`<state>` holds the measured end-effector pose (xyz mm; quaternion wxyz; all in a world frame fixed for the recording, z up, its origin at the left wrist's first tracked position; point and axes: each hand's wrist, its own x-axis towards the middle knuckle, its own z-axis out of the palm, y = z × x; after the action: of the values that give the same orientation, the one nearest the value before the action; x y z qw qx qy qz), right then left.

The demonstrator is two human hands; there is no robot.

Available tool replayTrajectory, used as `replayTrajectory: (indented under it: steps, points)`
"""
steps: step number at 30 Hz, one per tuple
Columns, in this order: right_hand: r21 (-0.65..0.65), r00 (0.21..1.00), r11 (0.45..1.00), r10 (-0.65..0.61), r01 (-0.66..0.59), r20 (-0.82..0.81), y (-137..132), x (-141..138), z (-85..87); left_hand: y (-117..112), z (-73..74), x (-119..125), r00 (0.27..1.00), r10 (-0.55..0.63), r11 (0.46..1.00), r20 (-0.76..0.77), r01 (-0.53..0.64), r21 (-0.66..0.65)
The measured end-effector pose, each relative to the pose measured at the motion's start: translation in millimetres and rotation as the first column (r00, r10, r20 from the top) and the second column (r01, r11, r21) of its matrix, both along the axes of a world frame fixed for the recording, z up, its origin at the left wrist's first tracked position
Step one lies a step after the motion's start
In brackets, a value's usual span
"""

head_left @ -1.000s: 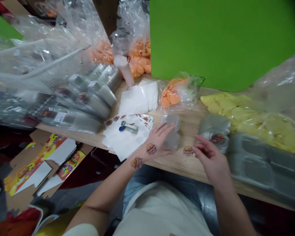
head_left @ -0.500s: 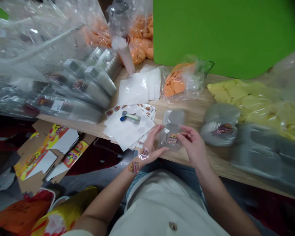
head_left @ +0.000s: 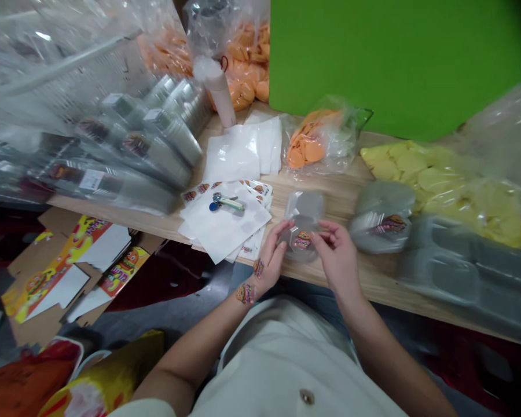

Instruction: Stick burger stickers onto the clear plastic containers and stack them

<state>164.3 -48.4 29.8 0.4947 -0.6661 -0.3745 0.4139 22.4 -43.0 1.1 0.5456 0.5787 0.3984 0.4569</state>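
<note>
A small clear plastic container [head_left: 304, 204], lid folded open away from me, is between my hands at the table's front edge. A burger sticker [head_left: 303, 240] shows on its near half. My left hand [head_left: 271, 258] grips the left side, thumb bent toward the fingers. On the right side my right hand [head_left: 339, 255] pinches the rim, thumb tip beside the sticker. Two more burger stickers cling to my left wrist, one being the upper-arm-side sticker [head_left: 245, 293]. Left of the container, a pen-like tool with a blue round end [head_left: 228, 202] lies on white sticker sheets [head_left: 226, 229].
Stacked clear containers [head_left: 384, 217] stand to the right, before a bag of yellow discs [head_left: 455, 185]. Behind lie a bag of orange discs [head_left: 306, 145] and white sheets [head_left: 234, 153]. Packed containers [head_left: 156, 145] fill the left. A green panel [head_left: 395, 63] rises at the back.
My left thumb has drawn up from below the container toward its left side, and the left wrist has turned. The right hand keeps its pinch; the view has shifted slightly.
</note>
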Motion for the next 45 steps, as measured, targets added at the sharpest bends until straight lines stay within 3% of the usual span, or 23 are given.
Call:
replayTrajectory:
  steps: [4,9,11,15,17,20,23,25,27,29,30,32,34,35,37,39,42,43,45]
  points:
    - [-0.012,0.999,1.000,-0.010,0.011,0.042,0,-1,0.3,-1,3.6,-1,0.999,-0.001,1.000,-0.043,0.001,0.017]
    - [0.023,0.947,1.000,-0.024,0.017,0.320,-4,-8,-1.2,0,5.0,5,0.993,0.058,0.998,-0.102,-0.056,0.021]
    - [0.070,0.885,0.997,-0.014,-0.022,0.465,-7,-6,-2.1,1,4.1,9,0.980,0.109,0.994,-0.165,-0.103,0.042]
    - [0.199,0.681,0.979,-0.117,-0.043,0.723,-12,9,-1.8,5,4.8,13,0.969,0.140,0.990,-0.203,-0.131,0.061]
    - [0.180,0.645,0.961,-0.003,-0.209,0.764,-12,18,-1.0,7,9.0,10,0.976,0.118,0.992,-0.183,-0.108,0.061]
    - [0.080,0.577,0.857,0.271,-0.509,0.771,-7,23,1.7,9,21.7,-2,0.957,0.195,0.980,-0.214,-0.181,0.083]
    - [0.134,0.661,0.864,0.263,-0.486,0.703,-5,22,7.7,10,40.9,-18,0.911,0.338,0.934,-0.238,-0.355,-0.031]
    - [0.178,0.707,0.855,0.267,-0.487,0.655,-8,22,12.9,10,54.6,-25,0.972,0.208,0.933,-0.105,-0.230,-0.278]
    - [0.192,0.695,0.821,0.302,-0.537,0.652,-14,24,18.8,10,65.7,-24,0.991,0.002,0.865,0.136,0.067,-0.498]
    - [0.168,0.634,0.783,0.335,-0.599,0.696,-21,28,25.9,10,71.8,-18,0.952,-0.101,0.780,0.289,0.256,-0.571]
    - [0.141,0.590,0.766,0.348,-0.627,0.729,-25,31,30.2,10,73.0,-13,0.944,-0.129,0.772,0.303,0.287,-0.567]
    - [0.073,0.489,0.740,0.364,-0.669,0.793,-31,41,39.8,12,73.5,-2,0.949,-0.210,0.812,0.233,0.302,-0.499]
    - [0.015,0.410,0.734,0.363,-0.679,0.837,-33,58,48.8,16,74.5,9,0.951,-0.308,0.882,0.032,0.298,-0.365]
    - [0.001,0.388,0.751,0.340,-0.660,0.857,-31,70,52.2,19,76.0,13,0.940,-0.323,0.922,-0.112,0.286,-0.260]
    - [-0.010,0.353,0.818,0.260,-0.575,0.899,-24,102,55.3,29,80.7,18,0.894,-0.232,0.966,-0.384,0.257,0.014]
    - [-0.042,0.316,0.873,0.221,-0.486,0.923,-14,139,53.2,40,85.8,20,0.842,-0.110,0.933,-0.528,0.270,0.236]
    - [-0.163,0.272,0.880,0.307,-0.446,0.912,-1,176,47.4,54,89.6,21,0.755,-0.108,0.853,-0.647,0.404,0.329]
    - [-0.150,0.264,0.891,0.283,-0.429,0.922,2,177,47.5,56,89.6,22,0.716,-0.109,0.830,-0.689,0.447,0.333]
    - [0.004,0.295,0.931,0.111,-0.364,0.949,6,157,54.3,58,88.6,23,0.647,-0.080,0.795,-0.758,0.501,0.343]
